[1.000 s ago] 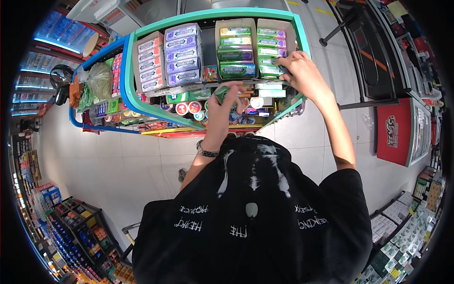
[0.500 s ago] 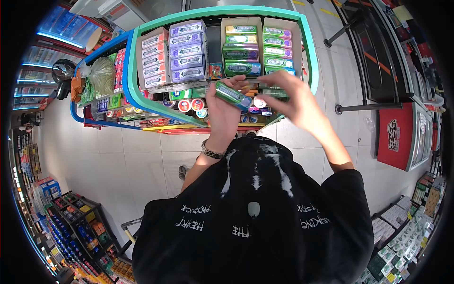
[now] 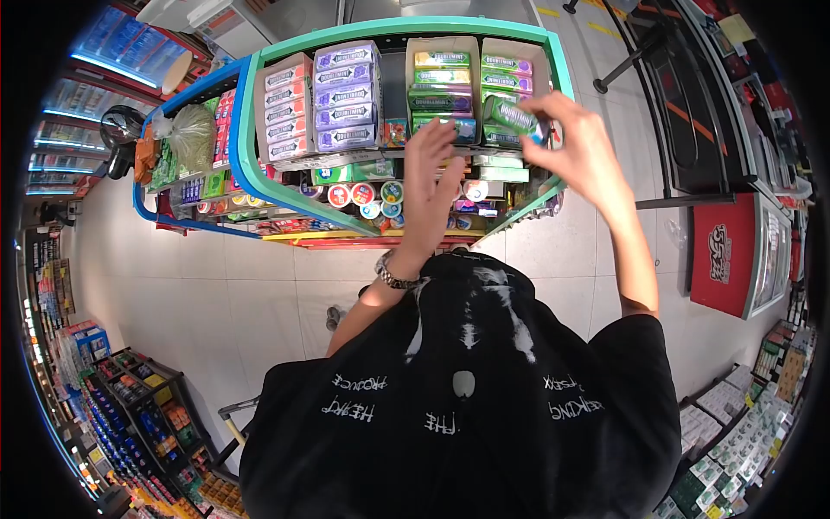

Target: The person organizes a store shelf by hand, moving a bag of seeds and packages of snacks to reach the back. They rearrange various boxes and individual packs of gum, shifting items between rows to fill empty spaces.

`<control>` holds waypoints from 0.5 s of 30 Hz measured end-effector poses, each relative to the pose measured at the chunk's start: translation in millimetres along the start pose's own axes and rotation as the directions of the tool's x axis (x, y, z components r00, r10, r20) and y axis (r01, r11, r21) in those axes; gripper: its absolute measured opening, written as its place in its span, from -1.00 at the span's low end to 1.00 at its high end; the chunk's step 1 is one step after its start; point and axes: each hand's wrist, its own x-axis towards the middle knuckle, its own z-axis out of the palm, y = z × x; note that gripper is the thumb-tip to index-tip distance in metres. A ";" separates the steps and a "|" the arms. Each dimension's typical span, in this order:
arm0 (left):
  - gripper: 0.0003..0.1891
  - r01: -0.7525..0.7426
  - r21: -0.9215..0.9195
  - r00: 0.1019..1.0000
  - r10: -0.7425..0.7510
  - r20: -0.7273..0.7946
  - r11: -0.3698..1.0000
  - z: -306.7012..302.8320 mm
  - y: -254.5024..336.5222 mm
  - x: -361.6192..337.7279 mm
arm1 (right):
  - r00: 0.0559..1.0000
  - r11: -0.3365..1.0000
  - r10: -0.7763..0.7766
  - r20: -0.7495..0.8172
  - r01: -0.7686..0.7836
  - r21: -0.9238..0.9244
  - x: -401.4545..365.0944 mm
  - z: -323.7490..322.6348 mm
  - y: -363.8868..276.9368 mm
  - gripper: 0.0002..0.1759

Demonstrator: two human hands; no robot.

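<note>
Between the thumb and fingers of my right hand (image 3: 575,147) is a green Doublemint gum pack (image 3: 510,114), tilted over the rightmost display box. That box holds a column of green and purple gum packs (image 3: 507,65). My left hand (image 3: 428,177), with a metal watch (image 3: 395,272) on its wrist, is empty with fingers spread, in front of the neighbouring box of mixed gum packs (image 3: 441,76). Further left stand a box of lilac gum packs (image 3: 347,95) and a box of white-and-orange packs (image 3: 285,104).
A green rack frame (image 3: 398,26) surrounds the boxes, with round tubs (image 3: 363,193) on a lower tier. The blue-framed rack (image 3: 238,86) adjoins on the left. At right are a black metal rail (image 3: 679,201) and a red-sided cabinet (image 3: 722,251).
The green gum pack has passed from my left hand to my right, which has carried it rightward to the rightmost box. My left hand has let go and lifted slightly.
</note>
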 end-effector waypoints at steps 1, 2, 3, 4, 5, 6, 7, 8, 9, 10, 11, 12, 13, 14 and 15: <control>-0.56 -0.122 0.348 0.992 0.124 0.017 0.929 -9.5 7.4 6.0 | 1.000 0.998 0.002 0.012 -0.002 -0.070 9.6 -4.0 10.9 -0.62; -0.61 -0.241 0.613 0.963 0.265 0.054 0.752 -17.3 16.5 12.5 | 0.998 0.992 -0.048 0.031 0.051 -0.119 17.3 -2.2 24.5 -0.64; -0.61 -0.246 0.613 0.962 0.266 0.060 0.751 -25.9 17.2 18.0 | 0.999 0.992 -0.046 0.025 0.049 -0.119 22.4 2.2 32.5 -0.64; -0.64 -0.292 0.699 0.953 0.264 0.152 0.652 -33.9 16.7 25.2 | 0.995 0.981 -0.045 0.085 0.060 -0.184 26.3 7.1 39.6 -0.63; -0.66 -0.341 0.768 0.938 0.250 0.240 0.542 -39.0 16.5 31.7 | 0.989 0.966 -0.040 0.145 0.076 -0.248 30.2 13.3 47.7 -0.62; -0.68 -0.375 0.771 0.926 0.240 0.290 0.515 -40.7 18.1 36.2 | 0.986 0.947 -0.100 0.135 0.136 -0.290 33.0 20.7 53.9 -0.63; -0.68 -0.376 0.771 0.926 0.242 0.291 0.513 -41.9 18.0 39.6 | 0.986 0.947 -0.102 0.133 0.137 -0.290 32.6 23.9 59.2 -0.63; -0.67 -0.421 0.794 0.906 0.239 0.349 0.439 -43.2 17.5 43.0 | 0.983 0.954 -0.071 0.171 0.117 -0.278 32.4 26.8 63.8 -0.62; -0.66 -0.463 0.809 0.885 0.231 0.403 0.362 -44.7 17.0 46.0 | 0.977 0.959 -0.041 0.211 0.098 -0.265 33.4 28.0 64.0 -0.62; -0.66 -0.462 0.811 0.886 0.232 0.402 0.360 -46.5 15.8 48.5 | 0.979 0.962 -0.006 0.203 0.060 -0.266 33.9 29.1 62.3 -0.65; -0.66 -0.475 0.805 0.880 0.197 0.432 0.356 -48.1 13.8 50.5 | 0.979 0.962 -0.008 0.205 0.063 -0.264 34.7 29.6 62.9 -0.65; -0.66 -0.487 0.798 0.873 0.162 0.460 0.354 -49.2 12.4 52.0 | 0.973 0.961 0.014 0.229 0.050 -0.273 35.0 29.9 64.2 -0.68; -0.66 -0.483 0.800 0.875 0.160 0.457 0.356 -50.0 11.5 53.0 | 0.967 0.959 0.038 0.253 0.036 -0.282 34.6 30.1 65.6 -0.70; -0.66 -0.499 0.793 0.866 0.157 0.475 0.350 -50.9 10.9 54.2 | 0.966 0.959 0.037 0.255 0.037 -0.281 34.1 29.8 67.8 -0.70; -0.66 -0.514 0.785 0.856 0.154 0.493 0.345 -50.9 11.3 55.0 | 0.965 0.969 0.003 0.262 0.062 -0.240 33.9 29.2 70.4 -0.72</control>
